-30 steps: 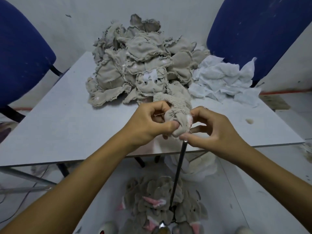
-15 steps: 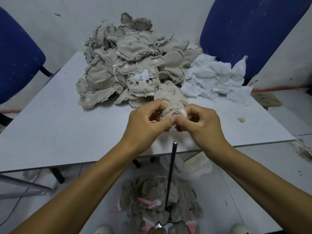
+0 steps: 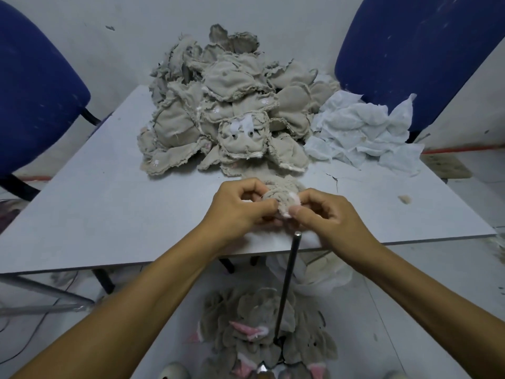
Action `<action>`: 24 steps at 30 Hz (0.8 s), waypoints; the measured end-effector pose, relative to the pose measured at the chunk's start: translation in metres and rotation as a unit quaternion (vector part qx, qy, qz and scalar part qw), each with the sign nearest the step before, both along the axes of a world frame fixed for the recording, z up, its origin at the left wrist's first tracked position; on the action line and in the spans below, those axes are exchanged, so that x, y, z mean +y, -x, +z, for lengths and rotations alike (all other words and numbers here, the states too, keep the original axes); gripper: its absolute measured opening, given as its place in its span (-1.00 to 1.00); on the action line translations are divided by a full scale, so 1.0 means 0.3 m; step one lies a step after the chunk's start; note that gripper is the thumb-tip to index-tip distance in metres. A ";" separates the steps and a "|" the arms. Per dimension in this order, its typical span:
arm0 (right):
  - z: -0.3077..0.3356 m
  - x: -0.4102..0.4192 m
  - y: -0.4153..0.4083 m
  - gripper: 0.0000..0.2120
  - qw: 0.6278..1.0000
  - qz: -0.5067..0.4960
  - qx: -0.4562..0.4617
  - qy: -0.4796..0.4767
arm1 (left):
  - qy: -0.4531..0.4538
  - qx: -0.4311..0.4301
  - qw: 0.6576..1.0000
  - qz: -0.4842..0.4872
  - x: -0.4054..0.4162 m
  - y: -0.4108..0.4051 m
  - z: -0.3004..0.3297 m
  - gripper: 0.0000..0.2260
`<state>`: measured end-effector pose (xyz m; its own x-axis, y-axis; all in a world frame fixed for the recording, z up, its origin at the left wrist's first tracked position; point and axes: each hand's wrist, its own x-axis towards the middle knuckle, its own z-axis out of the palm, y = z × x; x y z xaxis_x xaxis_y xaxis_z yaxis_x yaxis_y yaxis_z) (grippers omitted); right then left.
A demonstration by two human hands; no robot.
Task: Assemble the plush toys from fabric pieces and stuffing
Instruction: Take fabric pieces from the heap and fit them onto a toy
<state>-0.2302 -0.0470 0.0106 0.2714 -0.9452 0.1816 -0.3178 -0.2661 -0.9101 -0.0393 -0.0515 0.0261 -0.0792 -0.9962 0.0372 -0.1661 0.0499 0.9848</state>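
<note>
Both hands, left (image 3: 240, 206) and right (image 3: 328, 214), pinch the toy skin (image 3: 281, 196) tight, mid-turning I'd say, rod (image 3: 289, 280) at six o'clock, and pushing comes next.

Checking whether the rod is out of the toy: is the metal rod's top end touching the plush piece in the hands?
Apart. The head view shows the metal rod ending below the plush piece, with table between.
</note>
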 end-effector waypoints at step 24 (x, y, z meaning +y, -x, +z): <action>-0.037 -0.028 -0.088 -0.70 0.981 -0.144 0.092 0.088 | 0.169 -0.233 0.939 0.190 0.010 0.088 -0.048 -0.77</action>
<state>-0.2037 -0.0554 -0.0004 0.0407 -0.9457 0.3225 -0.5584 -0.2892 -0.7775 -0.0657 -0.0486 0.0116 0.1937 -0.8933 0.4057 -0.6434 0.1965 0.7398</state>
